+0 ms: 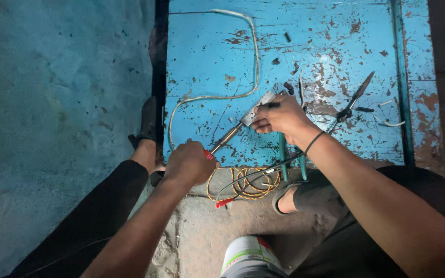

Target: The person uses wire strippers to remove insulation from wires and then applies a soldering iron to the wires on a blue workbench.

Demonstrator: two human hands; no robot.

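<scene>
Our left hand (pixel 189 163) is closed around the red handle end of a soldering iron (pixel 226 137), and our right hand (pixel 280 117) pinches a small metal part (pixel 257 109) against the blue bench (pixel 336 41), right where the iron's tip arrives. We judge the chief risk to be a burn: the right fingers sit just beside the tip, so a small slip of the left hand would bring the shaft onto them. The white wire (pixel 253 56) loops across the bench and ends near the part; a tug could drag it from under the tip. The yellow coil (pixel 248 183) and a dark lead lie under our wrists by the sandalled foot (pixel 289 198), where the cord could snag. Pliers (pixel 354 100) rest well apart at right.
</scene>
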